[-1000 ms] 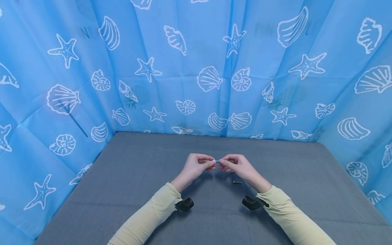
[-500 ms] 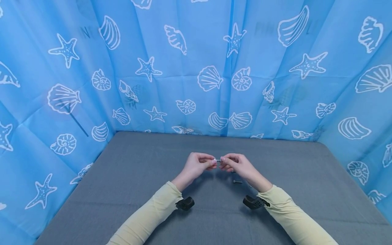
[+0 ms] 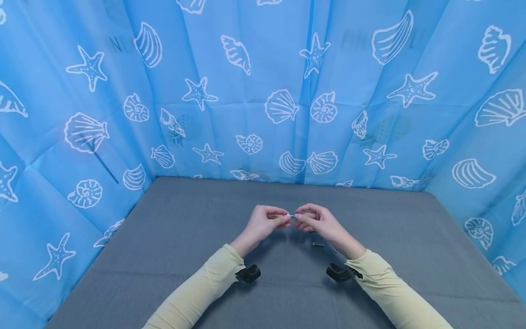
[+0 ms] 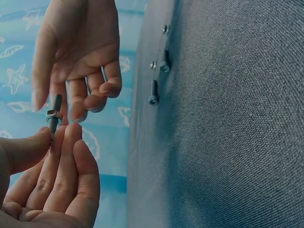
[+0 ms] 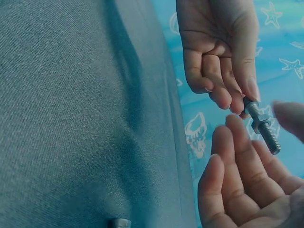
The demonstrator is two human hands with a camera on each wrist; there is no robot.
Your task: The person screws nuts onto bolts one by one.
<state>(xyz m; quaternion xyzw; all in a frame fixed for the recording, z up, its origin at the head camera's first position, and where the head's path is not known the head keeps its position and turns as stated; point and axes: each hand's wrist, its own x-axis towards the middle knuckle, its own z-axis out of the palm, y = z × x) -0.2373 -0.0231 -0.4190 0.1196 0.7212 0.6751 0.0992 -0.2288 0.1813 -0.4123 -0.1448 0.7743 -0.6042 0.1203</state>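
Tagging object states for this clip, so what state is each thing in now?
Held bolt, head end pinched by the left hand
Nut, partway along that bolt
Right hand, fingers loosely bent, thumb apart from the bolt
In the left wrist view, lower loose bolt, lying on the table
Upper loose bolt, on the table
Two loose nuts, off any bolt
Curtain, hanging, creased
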